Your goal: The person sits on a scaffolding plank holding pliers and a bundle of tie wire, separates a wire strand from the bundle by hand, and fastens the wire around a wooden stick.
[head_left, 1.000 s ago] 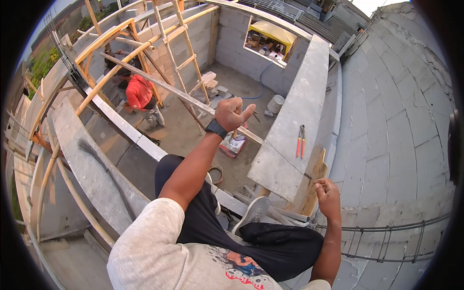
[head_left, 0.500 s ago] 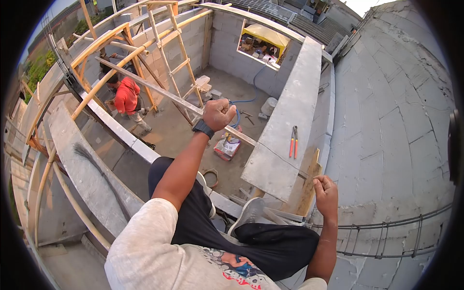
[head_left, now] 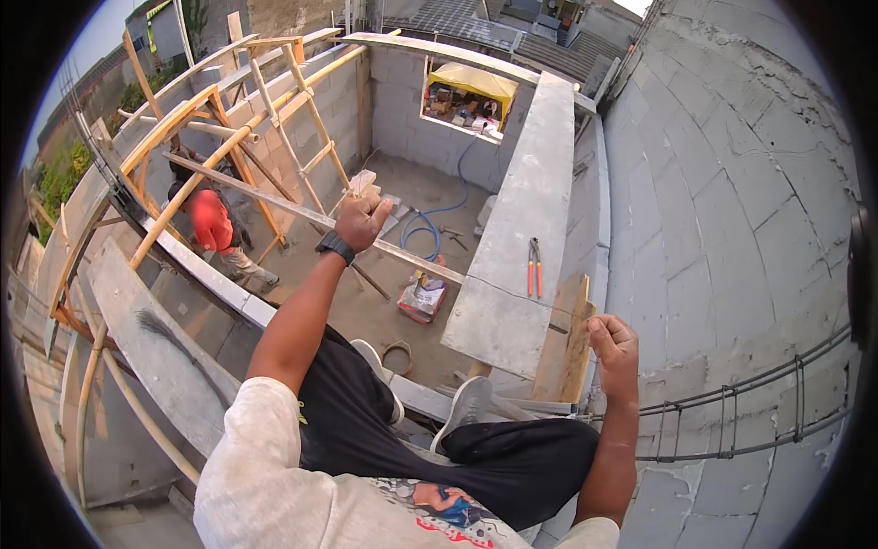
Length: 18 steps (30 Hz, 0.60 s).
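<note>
A thin dark wire (head_left: 512, 295) runs across the metal-coloured plank toward my right hand (head_left: 615, 352), whose thumb and fingers pinch its end. My left hand (head_left: 359, 222), with a black watch on the wrist, is raised and closed, thumb uppermost, in line with the wire. The wire's far end is hard to follow against the timber bar behind. On the plank lie nippers (head_left: 535, 268) with red-orange handles, between my two hands. A bundle of thin dark wires (head_left: 187, 352) rests on another board to my left.
I sit high on a block wall, above a concrete floor. A person in a red top (head_left: 212, 222) bends below at left. Bamboo poles and a ladder (head_left: 297, 119) stand beyond. A rebar cage (head_left: 727, 421) is at my right. A printed bag (head_left: 422, 297) lies on the floor.
The view has shifted, so the surroundings sit further left. My left hand has turned, with its thumb more raised, and my hands are slightly farther apart. The person in red bends lower.
</note>
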Available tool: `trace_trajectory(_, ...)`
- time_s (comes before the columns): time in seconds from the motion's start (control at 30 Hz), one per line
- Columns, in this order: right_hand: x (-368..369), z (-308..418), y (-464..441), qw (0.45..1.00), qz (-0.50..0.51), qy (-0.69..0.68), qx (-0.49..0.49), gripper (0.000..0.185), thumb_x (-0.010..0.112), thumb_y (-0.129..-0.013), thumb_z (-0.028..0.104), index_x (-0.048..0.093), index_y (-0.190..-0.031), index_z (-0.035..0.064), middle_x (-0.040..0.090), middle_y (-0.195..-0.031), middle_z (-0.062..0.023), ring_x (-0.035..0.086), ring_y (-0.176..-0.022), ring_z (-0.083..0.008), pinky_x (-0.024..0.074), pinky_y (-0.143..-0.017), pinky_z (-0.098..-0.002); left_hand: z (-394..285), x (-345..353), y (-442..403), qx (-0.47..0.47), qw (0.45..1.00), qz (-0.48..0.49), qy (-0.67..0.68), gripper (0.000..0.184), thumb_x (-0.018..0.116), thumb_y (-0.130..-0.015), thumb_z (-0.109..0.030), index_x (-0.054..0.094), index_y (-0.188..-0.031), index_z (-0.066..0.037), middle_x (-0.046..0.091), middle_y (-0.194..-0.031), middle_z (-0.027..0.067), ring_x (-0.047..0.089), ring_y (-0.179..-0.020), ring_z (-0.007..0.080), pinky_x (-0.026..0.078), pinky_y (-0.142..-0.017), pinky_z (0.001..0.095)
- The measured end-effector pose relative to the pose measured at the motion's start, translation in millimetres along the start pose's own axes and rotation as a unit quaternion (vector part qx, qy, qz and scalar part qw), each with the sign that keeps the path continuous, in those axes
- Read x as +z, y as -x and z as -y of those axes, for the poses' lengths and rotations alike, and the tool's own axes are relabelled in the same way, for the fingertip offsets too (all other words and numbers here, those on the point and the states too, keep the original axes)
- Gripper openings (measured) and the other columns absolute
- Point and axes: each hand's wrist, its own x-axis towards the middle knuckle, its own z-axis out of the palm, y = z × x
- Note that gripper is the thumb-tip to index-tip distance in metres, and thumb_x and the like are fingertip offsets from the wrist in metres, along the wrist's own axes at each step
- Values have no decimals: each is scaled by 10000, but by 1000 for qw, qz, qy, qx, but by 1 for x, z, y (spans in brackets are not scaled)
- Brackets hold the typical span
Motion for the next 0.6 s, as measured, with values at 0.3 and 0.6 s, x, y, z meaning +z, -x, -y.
trace_trajectory(0.3,19,-12,8,860,433,265,49,258,617,-913,260,697,-954,18,689,-885,-128,634,-765,-267,494,-750,-333,6,-20,-3,-2,999,-9,-45,430,631,-890,-228,461,-576,12,373,-487,142,334,-446,176,328,-448,372)
trace_trajectory(0.6,-16,-17,-11,993,-48,102,26,260,611,-920,216,661,-857,-31,663,-789,-71,551,-677,-121,439,-626,-272,15,-6,5,26,997,25,-61,402,632,-886,-243,519,-596,10,434,-482,130,383,-427,163,341,-446,367)
